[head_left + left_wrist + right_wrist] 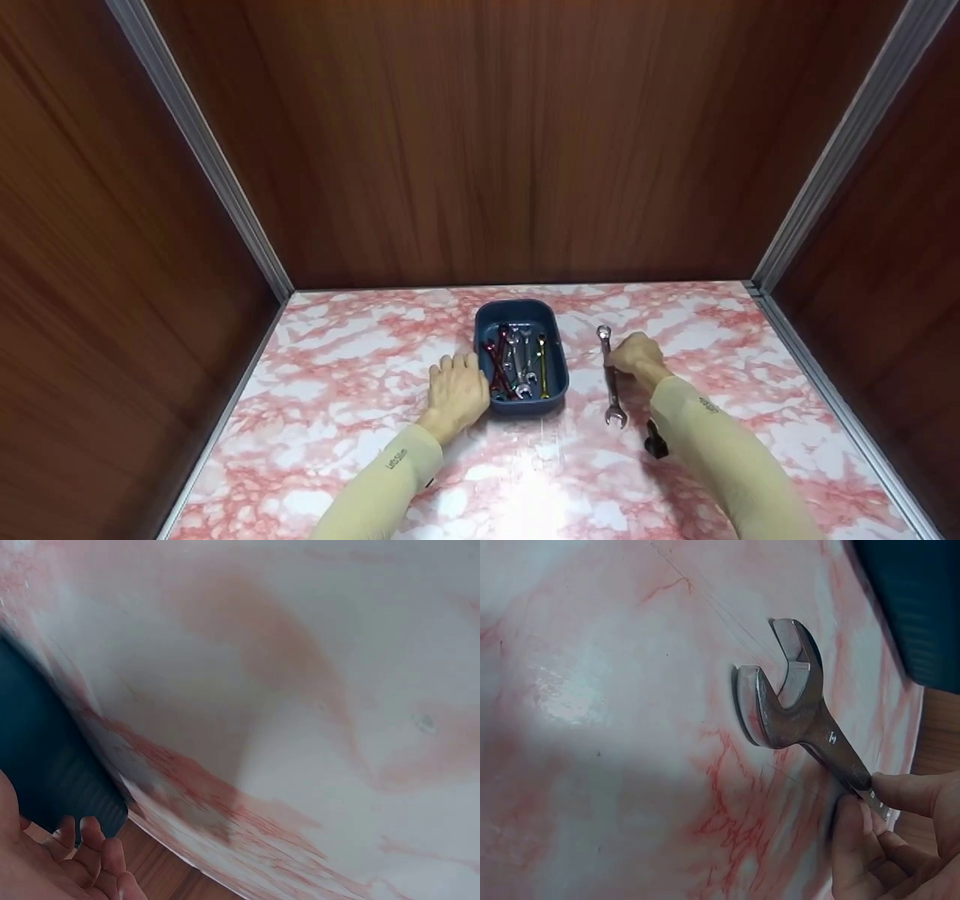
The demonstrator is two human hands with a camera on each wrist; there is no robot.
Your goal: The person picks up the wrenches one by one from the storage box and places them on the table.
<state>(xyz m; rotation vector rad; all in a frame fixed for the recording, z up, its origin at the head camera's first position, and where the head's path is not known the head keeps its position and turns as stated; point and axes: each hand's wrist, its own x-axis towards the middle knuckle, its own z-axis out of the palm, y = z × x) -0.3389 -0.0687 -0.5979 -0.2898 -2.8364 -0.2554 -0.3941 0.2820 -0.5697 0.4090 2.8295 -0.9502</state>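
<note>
A silver combination wrench (613, 386) lies lengthwise at or just above the tabletop, right of a dark blue bin. My right hand (637, 355) pinches its shaft between thumb and fingers. In the right wrist view, the wrench's open end (791, 701) shows close over the surface, with the thumb (907, 793) on the shaft. My left hand (457, 388) is at the left wall of the bin (529, 407), back of the hand up. The left wrist view shows its fingers (90, 844) slightly bent beside that wall; whether they press it I cannot tell.
Inside the bin lie several smaller wrenches, among them a red one (501, 369) and a yellow-green one (543, 367). A small black object (655, 441) is by my right forearm. Wooden panels (480, 150) enclose the marbled table (337, 390) at the back and sides.
</note>
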